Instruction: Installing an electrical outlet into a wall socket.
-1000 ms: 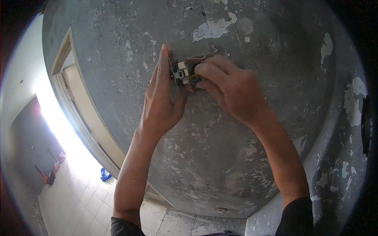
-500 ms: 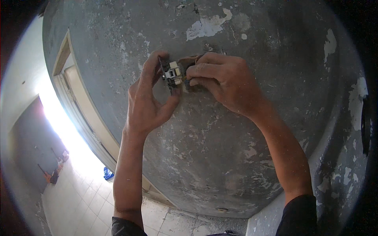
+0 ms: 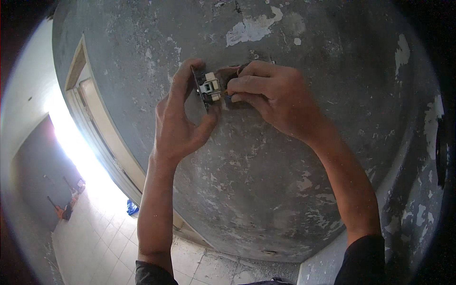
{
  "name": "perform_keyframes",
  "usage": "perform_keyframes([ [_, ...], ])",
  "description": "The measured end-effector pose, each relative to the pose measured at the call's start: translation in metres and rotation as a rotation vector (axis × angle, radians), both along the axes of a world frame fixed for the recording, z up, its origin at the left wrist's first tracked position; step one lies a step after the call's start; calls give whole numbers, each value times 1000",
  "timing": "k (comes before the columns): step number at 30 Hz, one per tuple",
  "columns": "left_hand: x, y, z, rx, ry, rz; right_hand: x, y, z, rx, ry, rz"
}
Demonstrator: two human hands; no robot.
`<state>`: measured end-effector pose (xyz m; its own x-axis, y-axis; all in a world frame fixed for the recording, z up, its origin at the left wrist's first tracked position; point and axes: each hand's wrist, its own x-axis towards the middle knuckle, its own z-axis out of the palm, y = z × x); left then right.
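My left hand [image 3: 178,114] grips an electrical wall plate [image 3: 205,89] by its upper and lower edges, thumb below and fingers above. The plate is turned edge-on, so its back with a white-and-cream module [image 3: 212,86] faces right. Beside it, a rough-edged recess [image 3: 229,72] opens in the grey wall. My right hand [image 3: 278,92] is closed in a pinch at this recess, on a wire [image 3: 226,93] that shows only as a bit of yellow and blue by the fingertips. Most of the wire is hidden behind the fingers.
The grey wall [image 3: 256,190] has patches of peeled paint. A doorway with a pale frame [image 3: 102,133] is at the left, with bright light beyond. Below lies a tiled floor [image 3: 190,259], with a blue bag-like thing [image 3: 132,207] and tools [image 3: 63,210] farther left.
Both hands keep their holds, with only slight movement at the right fingertips. The whole view has shifted a little.
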<state>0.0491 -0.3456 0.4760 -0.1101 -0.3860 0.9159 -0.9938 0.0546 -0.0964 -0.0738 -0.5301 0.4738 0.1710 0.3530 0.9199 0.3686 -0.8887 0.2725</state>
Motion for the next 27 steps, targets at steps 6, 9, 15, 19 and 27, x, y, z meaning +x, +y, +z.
perform_keyframes([
  [6, 4, -14, -16, -7, -56, -10, 0, 1, -1, -23, 30, -42],
  [9, 2, -17, -21, -19, -63, -5, 3, 5, -3, -32, -21, -70],
  [15, 4, -24, -22, -53, -86, -36, 9, 10, -3, 0, -27, -110],
  [19, -3, -23, -19, -33, 23, -5, 12, 5, 0, -13, -71, -66],
  [27, -2, -12, -13, -32, -41, 20, -2, 10, 0, 43, 87, 0],
])
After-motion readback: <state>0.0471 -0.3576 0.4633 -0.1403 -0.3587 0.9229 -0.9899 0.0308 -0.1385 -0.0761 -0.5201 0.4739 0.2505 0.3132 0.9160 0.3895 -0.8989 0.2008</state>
